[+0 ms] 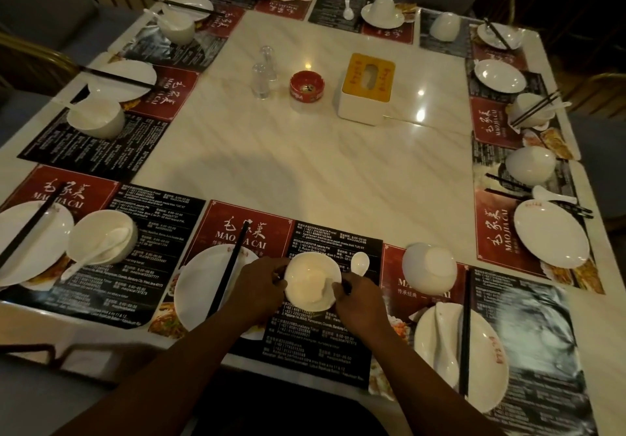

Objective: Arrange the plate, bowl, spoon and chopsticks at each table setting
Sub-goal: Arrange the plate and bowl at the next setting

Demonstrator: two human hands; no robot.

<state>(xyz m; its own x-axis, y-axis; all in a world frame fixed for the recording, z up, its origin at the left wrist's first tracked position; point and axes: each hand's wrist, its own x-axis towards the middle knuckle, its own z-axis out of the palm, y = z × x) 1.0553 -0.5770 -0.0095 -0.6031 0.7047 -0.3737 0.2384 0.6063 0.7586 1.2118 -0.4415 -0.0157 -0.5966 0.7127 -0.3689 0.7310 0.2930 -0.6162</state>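
Observation:
A white bowl (311, 281) stands upright on the paper placemat (325, 344) in front of me. My left hand (259, 286) grips its left rim and my right hand (360, 301) grips its right rim. A white spoon (359, 264) lies just right of the bowl. To the left, a white plate (196, 291) carries black chopsticks (227, 268) laid across it. The setting to the right has an upturned bowl (429, 268) and a plate (487, 357) with a spoon and chopsticks on it.
More plates, bowls, spoons and chopsticks ring the marble table (305, 164) on placemats. In the middle stand a yellow-topped tissue box (367, 88), a red ashtray (306, 87) and two upturned glasses (264, 69). Chairs surround the table.

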